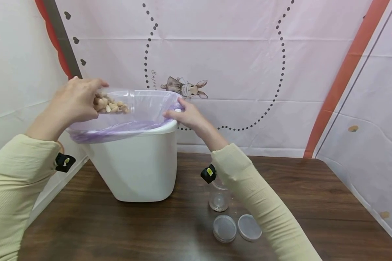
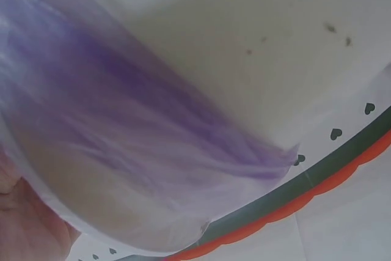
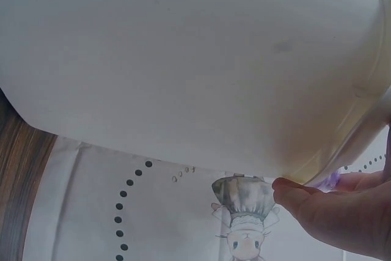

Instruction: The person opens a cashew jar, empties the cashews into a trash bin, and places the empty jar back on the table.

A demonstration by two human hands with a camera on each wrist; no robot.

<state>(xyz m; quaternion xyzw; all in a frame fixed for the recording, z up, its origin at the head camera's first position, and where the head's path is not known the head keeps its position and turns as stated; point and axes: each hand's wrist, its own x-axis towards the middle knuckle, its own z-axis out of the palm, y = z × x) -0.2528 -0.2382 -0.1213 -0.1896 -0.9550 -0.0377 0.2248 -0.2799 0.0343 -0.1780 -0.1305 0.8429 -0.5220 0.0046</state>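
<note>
A clear plastic jar with pale nuts in it lies tipped on its side over the mouth of a white trash bin. My left hand grips this jar by its base end, and the jar's mouth points right. A thin purple bin liner is folded over the bin's rim. At the bin's right side, my right hand pinches the rim and liner between thumb and fingers. The bin's wall fills much of the right wrist view, with my right thumb at its edge. The bin's bottom inside is hidden.
On the brown wooden table, a second clear jar stands partly behind my right sleeve. Closer in lie two round translucent lids, a left lid and a right lid. A printed cloth hangs behind the table.
</note>
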